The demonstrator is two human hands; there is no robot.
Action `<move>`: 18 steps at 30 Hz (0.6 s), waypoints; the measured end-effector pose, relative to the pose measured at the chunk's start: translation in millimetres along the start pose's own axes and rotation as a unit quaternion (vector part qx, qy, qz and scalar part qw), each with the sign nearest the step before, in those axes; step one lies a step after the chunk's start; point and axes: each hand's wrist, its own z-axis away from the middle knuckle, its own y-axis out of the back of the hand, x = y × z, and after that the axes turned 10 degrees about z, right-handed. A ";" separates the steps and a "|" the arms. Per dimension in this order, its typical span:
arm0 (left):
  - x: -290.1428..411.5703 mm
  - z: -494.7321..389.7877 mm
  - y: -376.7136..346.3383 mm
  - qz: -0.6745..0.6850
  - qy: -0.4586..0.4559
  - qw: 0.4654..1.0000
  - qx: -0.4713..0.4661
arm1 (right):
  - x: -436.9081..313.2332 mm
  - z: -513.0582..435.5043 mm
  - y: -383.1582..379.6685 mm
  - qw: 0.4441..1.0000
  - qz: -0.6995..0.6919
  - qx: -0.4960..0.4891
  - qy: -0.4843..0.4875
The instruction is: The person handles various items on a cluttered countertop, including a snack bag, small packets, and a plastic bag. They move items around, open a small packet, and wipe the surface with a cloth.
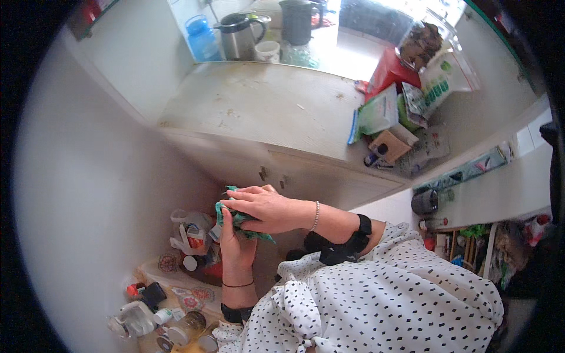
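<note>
A crumpled green cloth (239,219) is held between my two hands, in front of a white cabinet. My left hand (236,251) grips it from below, thumb up along its near side. Over the top lies my right hand (269,211), fingers stretched across the cloth and pressing it against the left. Much of the cloth is hidden under the fingers. Just beyond are the cabinet's doors (318,172) with two small handles. Above them the white wooden cabinet top (265,106) shows stains and chipped spots.
Bags, a small cardboard box (392,146) and a jar (421,42) crowd the cabinet's right end. A steel jug (238,37), blue container (202,39) and mug (267,52) stand behind. At lower left, a glass pitcher (137,318), jars and a plastic bag (192,231) sit on a patterned cloth.
</note>
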 end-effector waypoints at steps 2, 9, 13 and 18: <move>-12.2 -0.4 -2.7 -0.024 0.034 0.999 0.023 | 1.4 23.0 10.1 0.998 0.059 0.023 -0.003; -60.6 3.4 -25.5 -0.026 0.130 0.991 0.008 | 14.9 87.4 43.5 0.998 -0.010 -0.053 -0.030; -114.1 7.1 -54.2 -0.041 0.201 0.978 -0.032 | 19.3 153.7 76.7 0.994 -0.029 -0.045 -0.094; -188.6 21.2 -102.5 -0.169 0.325 0.928 -0.067 | 32.4 266.4 137.2 0.992 -0.049 -0.020 -0.113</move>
